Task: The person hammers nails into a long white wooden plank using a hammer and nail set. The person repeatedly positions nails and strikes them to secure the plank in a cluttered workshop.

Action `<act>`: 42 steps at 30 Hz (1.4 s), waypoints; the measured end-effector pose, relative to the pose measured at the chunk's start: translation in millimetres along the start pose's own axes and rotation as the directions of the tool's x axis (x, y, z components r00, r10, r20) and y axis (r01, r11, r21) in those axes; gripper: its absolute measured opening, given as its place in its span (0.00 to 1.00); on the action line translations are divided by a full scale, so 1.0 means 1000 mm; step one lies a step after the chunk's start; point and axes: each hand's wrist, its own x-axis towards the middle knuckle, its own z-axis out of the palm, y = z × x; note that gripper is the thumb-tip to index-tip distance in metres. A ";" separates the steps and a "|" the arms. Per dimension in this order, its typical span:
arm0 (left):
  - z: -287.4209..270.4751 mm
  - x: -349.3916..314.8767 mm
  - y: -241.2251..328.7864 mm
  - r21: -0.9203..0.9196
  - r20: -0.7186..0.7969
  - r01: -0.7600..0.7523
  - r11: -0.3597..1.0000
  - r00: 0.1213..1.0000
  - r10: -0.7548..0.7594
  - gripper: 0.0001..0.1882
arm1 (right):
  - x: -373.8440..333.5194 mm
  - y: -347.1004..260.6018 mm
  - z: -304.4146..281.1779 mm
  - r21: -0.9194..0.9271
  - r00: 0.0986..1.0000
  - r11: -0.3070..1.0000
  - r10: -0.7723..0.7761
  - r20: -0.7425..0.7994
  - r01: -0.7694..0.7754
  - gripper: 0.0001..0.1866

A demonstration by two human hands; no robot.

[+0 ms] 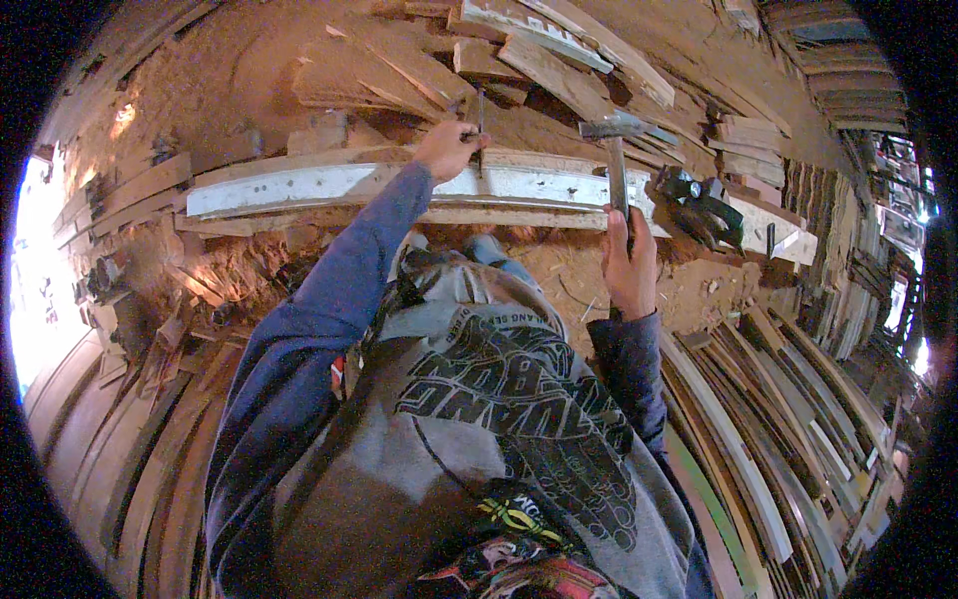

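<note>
The left hand [446, 152] is over a long, straight wooden beam with a white-painted, scuffed face [289, 190], which lies crosswise in front of the person. Its grip is closed, with the fingertips pinched around a slim, dark, upright rod [481, 106]. The lower end of the rod comes down over the white face of the beam; whether it touches the wood or stands just clear of it I cannot tell.

The right hand [631, 270] is near the right part of the beam, its grip wrapped around the lower end of the handle of a hammer with a brown wooden handle and a grey metal head [617, 165]. The hammer stands head away from the person, handle toward them, and its head is well apart from the rod, to the right of it.

At the right end of the beam sits a bulky black machine [704, 205], its kind hard to make out. Beyond the beam, rough brown planks [559, 78] lie at slants on reddish-brown ground [264, 75]. Rows of long, narrow timber strips [743, 429] fill the lower right, one of them green, and broader brown boards [150, 464] lie side by side at the lower left. The person wears a grey top with black print [369, 449] and dark blue sleeves [324, 270].
</note>
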 end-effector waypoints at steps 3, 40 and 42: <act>-0.018 -0.021 -0.004 -0.134 -0.258 -0.090 0.987 0.965 0.053 0.25 | -0.010 0.012 0.009 0.218 0.998 0.974 0.063 -0.022 -0.057 0.16; 0.012 0.007 0.010 0.147 0.249 -0.496 0.856 0.856 0.453 0.14 | -0.066 -0.028 0.032 -0.006 0.980 0.995 -0.097 -0.172 0.097 0.22; 0.015 0.012 0.013 0.063 0.238 -0.577 0.814 0.801 0.549 0.13 | -0.065 -0.028 0.035 0.043 0.937 0.978 -0.180 -0.300 0.202 0.21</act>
